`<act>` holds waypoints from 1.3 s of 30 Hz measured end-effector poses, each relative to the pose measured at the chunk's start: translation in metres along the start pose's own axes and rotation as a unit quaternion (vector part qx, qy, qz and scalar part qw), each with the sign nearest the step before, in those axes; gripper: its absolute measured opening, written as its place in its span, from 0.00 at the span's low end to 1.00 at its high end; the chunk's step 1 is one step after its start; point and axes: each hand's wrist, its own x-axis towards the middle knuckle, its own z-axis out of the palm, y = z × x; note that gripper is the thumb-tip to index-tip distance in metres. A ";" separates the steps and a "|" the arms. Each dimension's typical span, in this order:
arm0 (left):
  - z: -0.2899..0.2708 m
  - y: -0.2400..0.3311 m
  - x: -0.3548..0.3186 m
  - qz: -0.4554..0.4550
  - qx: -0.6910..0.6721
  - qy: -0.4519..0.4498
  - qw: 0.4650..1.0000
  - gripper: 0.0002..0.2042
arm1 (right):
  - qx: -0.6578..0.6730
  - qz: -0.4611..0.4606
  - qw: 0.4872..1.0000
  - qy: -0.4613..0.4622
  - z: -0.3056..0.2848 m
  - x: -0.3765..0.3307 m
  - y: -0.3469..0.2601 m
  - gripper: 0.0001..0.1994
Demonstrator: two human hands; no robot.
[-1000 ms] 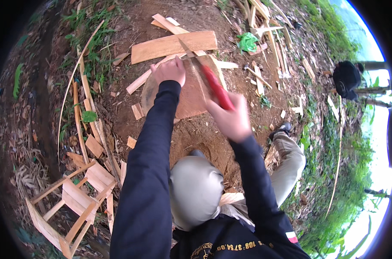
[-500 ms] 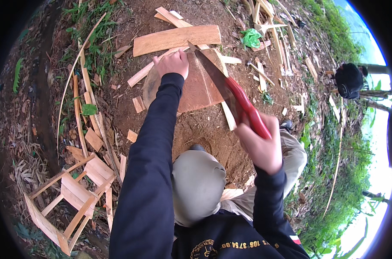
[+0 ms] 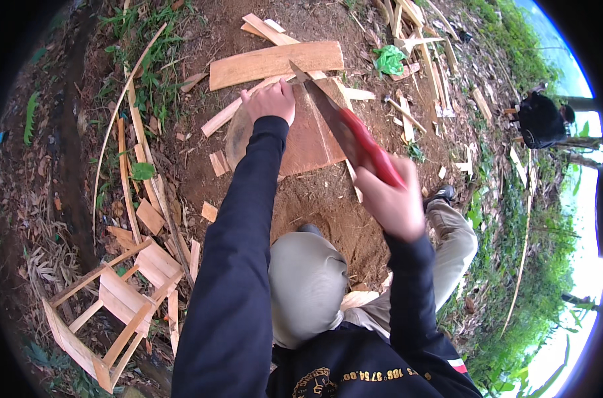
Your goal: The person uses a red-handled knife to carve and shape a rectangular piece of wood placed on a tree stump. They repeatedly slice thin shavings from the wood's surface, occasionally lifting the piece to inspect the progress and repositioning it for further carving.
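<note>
My right hand [image 3: 396,202] is wrapped round the red handle of a handsaw [image 3: 329,113]. The blade slants up and to the left over a broad tree stump [image 3: 306,146]. Its tip reaches past the stump's far edge, beside my left hand [image 3: 273,103]. That hand presses down at the stump's far left, fingers curled over a narrow wooden strip [image 3: 220,121]. Part of the strip is hidden under the hand. Just beyond lies a wide, slightly curved board [image 3: 275,64]; whether the blade touches the strip or the board I cannot tell.
A wooden frame like a small chair [image 3: 126,292] lies at the lower left. Loose wood pieces [image 3: 441,73], a hammer [image 3: 404,114] and a green plastic bag [image 3: 389,60] lie at the far right. A person in black [image 3: 543,119] is farther off.
My right hand has pushed the saw forward and a little left, away from my body. My left hand stays in place on the strip. The person at the right has shifted posture.
</note>
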 end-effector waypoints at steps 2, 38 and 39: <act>0.004 0.008 -0.001 0.013 -0.023 0.009 1.000 0.24 | -0.074 -0.061 0.993 0.061 0.027 0.046 0.029 0.06; 0.001 -0.008 -0.011 0.083 -0.112 0.148 0.979 0.13 | 0.001 -0.032 0.998 0.059 0.051 0.045 0.012 0.09; 0.003 -0.008 -0.010 0.075 -0.121 0.144 0.979 0.13 | -0.001 -0.038 0.998 0.055 0.053 0.046 0.015 0.09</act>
